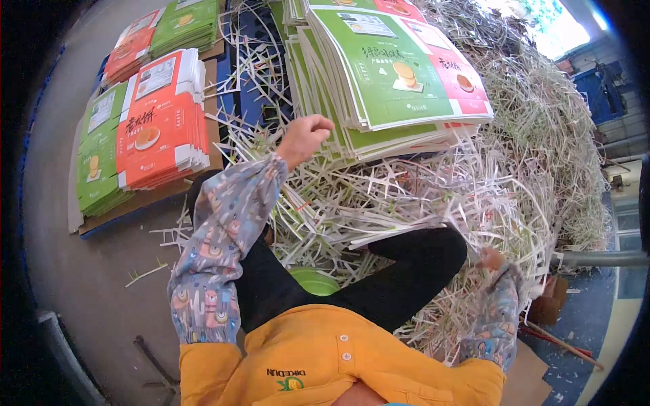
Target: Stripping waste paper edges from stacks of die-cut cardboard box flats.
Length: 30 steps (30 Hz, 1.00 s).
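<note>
My left hand (306, 140) is curled closed, and nothing shows sticking out of it. It hovers by the left edge of a tall stack of printed card sheets (379, 74), green with a red-pink part at the right. My right hand (491, 258) is low at the right, smeared by motion, so its fingers cannot be made out. Thin white paper strips (521, 227) pass close around it. A heap of cut paper strips (359, 196) lies below the stack and against my black-trousered legs. Patterned sleeve covers are on both my forearms.
Separate piles of green sheets (101, 149) and red sheets (159, 118) rest on a board at the left. A large mound of paper strips (542, 128) rises at the right. Something green and round (315, 281) shows between my legs. A grey pipe (599, 259) juts in at the right.
</note>
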Each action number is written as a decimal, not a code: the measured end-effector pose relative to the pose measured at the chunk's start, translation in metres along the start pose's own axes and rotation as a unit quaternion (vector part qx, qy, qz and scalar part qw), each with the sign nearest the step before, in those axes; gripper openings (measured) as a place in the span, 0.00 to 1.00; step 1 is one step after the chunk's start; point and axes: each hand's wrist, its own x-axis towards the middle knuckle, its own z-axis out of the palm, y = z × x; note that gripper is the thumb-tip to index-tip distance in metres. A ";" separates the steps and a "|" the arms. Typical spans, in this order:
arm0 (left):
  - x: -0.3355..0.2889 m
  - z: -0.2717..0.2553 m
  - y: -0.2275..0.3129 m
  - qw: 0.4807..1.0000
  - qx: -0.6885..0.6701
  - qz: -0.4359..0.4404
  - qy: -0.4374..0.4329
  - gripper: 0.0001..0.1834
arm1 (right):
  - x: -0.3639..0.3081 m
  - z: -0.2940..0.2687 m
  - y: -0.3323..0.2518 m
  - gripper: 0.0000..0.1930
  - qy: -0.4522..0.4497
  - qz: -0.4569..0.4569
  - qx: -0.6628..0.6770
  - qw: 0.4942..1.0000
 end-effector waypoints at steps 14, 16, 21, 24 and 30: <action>0.036 0.072 -0.005 0.978 -0.189 -0.089 -0.001 0.16 | 0.064 -0.062 -0.367 0.09 0.191 -0.260 0.457 0.829; 0.038 0.075 -0.005 0.971 -0.217 -0.103 0.011 0.17 | 0.079 -0.059 -0.393 0.09 0.183 -0.236 0.556 0.775; 0.039 0.078 0.005 0.929 -0.327 -0.170 -0.041 0.18 | 0.104 -0.057 -0.420 0.10 0.135 -0.207 0.603 0.758; 0.038 0.080 0.011 0.902 -0.384 -0.192 -0.037 0.16 | 0.111 -0.060 -0.423 0.12 0.118 -0.181 0.623 0.752; 0.040 0.082 0.004 0.946 -0.296 -0.129 0.035 0.14 | 0.113 -0.062 -0.427 0.09 0.101 -0.173 0.738 0.644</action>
